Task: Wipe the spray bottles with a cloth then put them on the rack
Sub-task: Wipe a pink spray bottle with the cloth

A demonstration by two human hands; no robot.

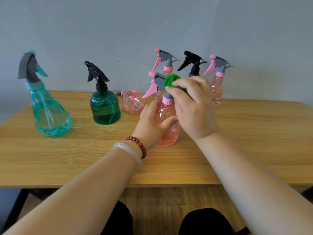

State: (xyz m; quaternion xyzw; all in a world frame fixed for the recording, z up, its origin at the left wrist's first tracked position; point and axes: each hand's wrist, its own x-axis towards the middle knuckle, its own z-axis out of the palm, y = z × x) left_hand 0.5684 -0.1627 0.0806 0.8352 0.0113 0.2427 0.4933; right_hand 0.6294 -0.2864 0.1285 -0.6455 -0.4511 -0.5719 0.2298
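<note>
**Wiping one pink bottle, no rack in sight**

I am steadying the pink spray bottle [169,133] upright on the counter [67,158], with my left hand [152,122] curling round its clear body. My right hand [193,107] is pinching the green cloth [171,79] and pressing it against the bottle's grey trigger head. I am judging myself to be in the wiping part, on this one bottle.

No rack is showing, so I cannot tell whether any bottle is put away. Six others are waiting on the counter. A teal bottle [50,116] is standing far left, with a dark green bottle [105,109] to its right. A pink bottle on its side [133,103] is lying behind my left hand. Three are standing at the back: a rear pink bottle [167,68], a black-topped bottle [194,70] and an end pink bottle [216,89]. Whether any of them is wiped, I cannot tell.

The counter is showing pale wood grain and is backing onto a plain grey wall [152,22]. A wooden floor [160,195] is showing below its front edge.
</note>
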